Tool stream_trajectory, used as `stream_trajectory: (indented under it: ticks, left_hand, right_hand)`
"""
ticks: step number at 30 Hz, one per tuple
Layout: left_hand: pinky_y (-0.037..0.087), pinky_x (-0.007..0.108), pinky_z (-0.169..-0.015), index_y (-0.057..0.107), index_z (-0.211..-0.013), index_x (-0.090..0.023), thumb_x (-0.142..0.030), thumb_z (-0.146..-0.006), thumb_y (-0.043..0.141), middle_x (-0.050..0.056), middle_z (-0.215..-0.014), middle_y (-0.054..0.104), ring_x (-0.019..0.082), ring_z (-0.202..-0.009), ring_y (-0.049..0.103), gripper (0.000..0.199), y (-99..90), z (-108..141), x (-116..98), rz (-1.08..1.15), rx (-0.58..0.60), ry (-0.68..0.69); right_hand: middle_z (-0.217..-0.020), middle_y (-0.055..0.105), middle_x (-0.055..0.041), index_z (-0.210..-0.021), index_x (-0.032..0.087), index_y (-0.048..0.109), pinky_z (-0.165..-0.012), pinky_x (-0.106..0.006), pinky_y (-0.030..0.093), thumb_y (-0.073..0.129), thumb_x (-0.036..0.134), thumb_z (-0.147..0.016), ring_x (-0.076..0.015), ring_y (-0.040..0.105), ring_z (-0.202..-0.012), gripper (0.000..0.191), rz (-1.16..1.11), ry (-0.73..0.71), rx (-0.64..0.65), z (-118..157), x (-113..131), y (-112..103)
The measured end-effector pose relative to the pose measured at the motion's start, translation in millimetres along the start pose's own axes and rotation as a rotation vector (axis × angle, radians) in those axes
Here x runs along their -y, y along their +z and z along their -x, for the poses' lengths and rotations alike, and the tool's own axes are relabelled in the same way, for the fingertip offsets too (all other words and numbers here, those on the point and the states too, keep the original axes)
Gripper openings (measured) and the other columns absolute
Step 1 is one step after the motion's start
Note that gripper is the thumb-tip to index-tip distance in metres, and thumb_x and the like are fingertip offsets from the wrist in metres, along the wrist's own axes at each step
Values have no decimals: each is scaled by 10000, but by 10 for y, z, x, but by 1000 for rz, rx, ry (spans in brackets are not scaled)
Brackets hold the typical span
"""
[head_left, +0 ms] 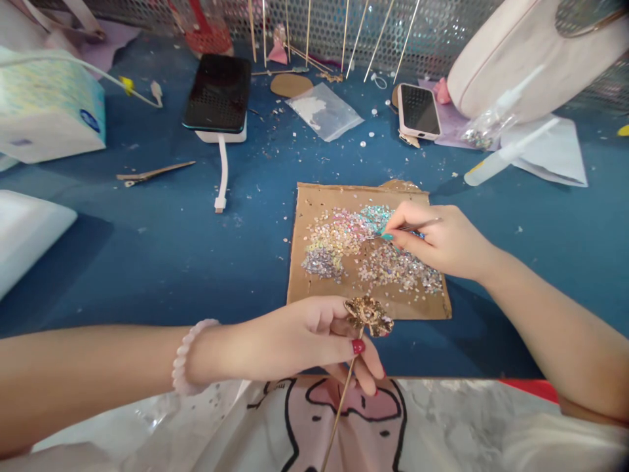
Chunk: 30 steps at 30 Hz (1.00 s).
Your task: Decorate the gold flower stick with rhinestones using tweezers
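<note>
My left hand (pixel 339 344) is closed around the thin stick of a gold metal flower (pixel 369 316), just in front of a cardboard sheet. The flower head sits above my fingers and the stick slants down toward my lap. Over the cardboard (pixel 371 308), my right hand (pixel 427 236) pinches slim metal tweezers (pixel 413 227), their tips down among small shiny rhinestones. These lie in loose heaps: pink and cream rhinestones (pixel 339 231), turquoise ones (pixel 376 215), greyish-violet ones (pixel 322 262) and mixed clear ones (pixel 400 269). Whether the tips hold a stone is too small to tell.
Behind the cardboard lie a plastic bag (pixel 324 113), a black phone (pixel 219 92) on a white power bank, and a white-edged phone (pixel 419 110). A glue pen (pixel 508 154) lies at right, a metal hair clip (pixel 154 172) at left. Thin sticks (pixel 308 33) stand along the mesh.
</note>
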State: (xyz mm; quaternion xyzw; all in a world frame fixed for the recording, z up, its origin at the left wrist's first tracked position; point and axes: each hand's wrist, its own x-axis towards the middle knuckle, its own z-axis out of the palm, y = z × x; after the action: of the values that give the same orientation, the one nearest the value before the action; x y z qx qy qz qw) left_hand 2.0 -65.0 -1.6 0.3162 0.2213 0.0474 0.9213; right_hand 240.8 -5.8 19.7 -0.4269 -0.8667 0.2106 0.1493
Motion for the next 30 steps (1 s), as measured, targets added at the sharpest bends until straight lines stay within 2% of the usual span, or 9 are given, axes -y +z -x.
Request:
stream_trajectory:
  ticks: [9,14,19,23,30]
  left_hand:
    - [496,202,-591,546,-997,-168,-89,-936,451,29,-869,653,114,-706,689,137,10,0,-4,-3,7,9]
    - [490,222,-604,544,-962,-168,-140,-934,498,24,-868,650,122,-708,680,61,20,9,-13,-24,-16,-12]
    - [486,221,-649,544,-897,-157,-72,-950,408,21,-844,660,104,-716,671,168,37,30,-17,-67,-16,-20]
    - [486,237,-648,555,-905,-156,-83,-949,417,18,-852,660,115,-731,668,162,35,28,-15,-70,-11,-37]
    - [494,260,-663,555,-903,-149,-104,-949,430,22,-857,661,121,-730,671,141,29,16,-13,-68,-5,-48]
  right_hand:
    - [-660,563,35,-799,199,515,-555,-235,363,458,271,-915,-91,522,-540,148,-30,-19,-4,8,6,-15]
    - [-662,585,31,-795,205,514,-541,-241,358,453,288,-912,-96,519,-530,156,-65,6,44,11,33,-33]
    - [-630,586,29,-768,199,516,-542,-232,376,464,308,-914,-95,537,-530,190,-191,20,89,19,84,-23]
    - [-598,575,35,-761,191,512,-519,-219,381,455,330,-922,-89,522,-504,219,-313,0,146,15,132,22]
    - [-586,577,39,-745,189,497,-518,-215,364,448,290,-913,-86,514,-494,202,-289,5,201,5,183,71]
